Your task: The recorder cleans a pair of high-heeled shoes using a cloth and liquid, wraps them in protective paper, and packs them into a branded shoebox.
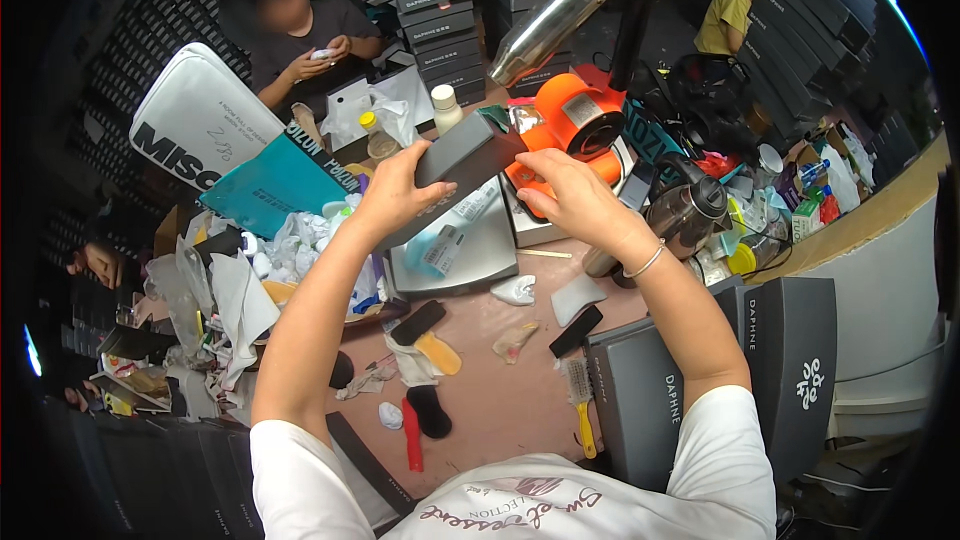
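My left hand is closed round the left part of a dark grey shoebox, thumb on the near side and fingers over the far edge. The box is tilted. At its right end is my right hand, fingers curved and thumb apart, its fingertips seemingly against the box. Below lies another grey box with a clear bag and white label on top. Just behind my right hand stands an orange machine with a metal tube.
A metal kettle stands right of my right forearm. On the pink table lie a yellow-handled brush, a red-handled tool and several cloths and pads. Shoeboxes stand at right. White crumpled paper fills a bin left. A co-worker sits opposite.
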